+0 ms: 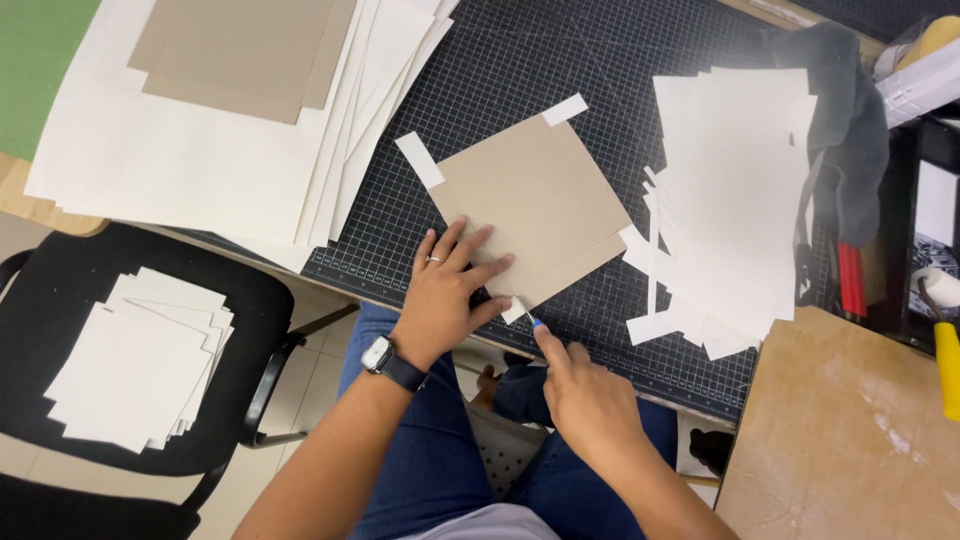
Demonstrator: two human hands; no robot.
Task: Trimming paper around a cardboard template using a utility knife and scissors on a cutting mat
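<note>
My left hand (447, 290) is spread flat, fingers fanned, pressing down the near corner of the card (535, 205), a tan square sitting turned like a diamond on the black grid mat (520, 60). It's not gripping anything, just pinning. My right hand (585, 395) is mostly curled, with the index finger stuck out and its tip right at the card's bottom corner, where a little white tape tab (516, 310) pokes out from under the edge. It's holding nothing as far as I can see, just touching down there.

Two more white tabs stick out, one at the card's left corner (419, 160) and one at the top corner (565, 109).

My take on doing this bit well: keep the flat hand's weight on so the card can't skid on the mat, and rub the tab down from the card edge outward so it lies smooth without wrinkles. Light fingertip pressure, not a nail dig.

Further out: a messy pile of white sheets and strips (735, 200) just right of the card, a bigger stack of cream sheets (200, 150) with more tan card on top at the upper left, and another small stack of white sheets (135, 360) on the black chair (250, 290) to my left. There's a yellow-handled tool (946, 350) at the far right edge.
</note>
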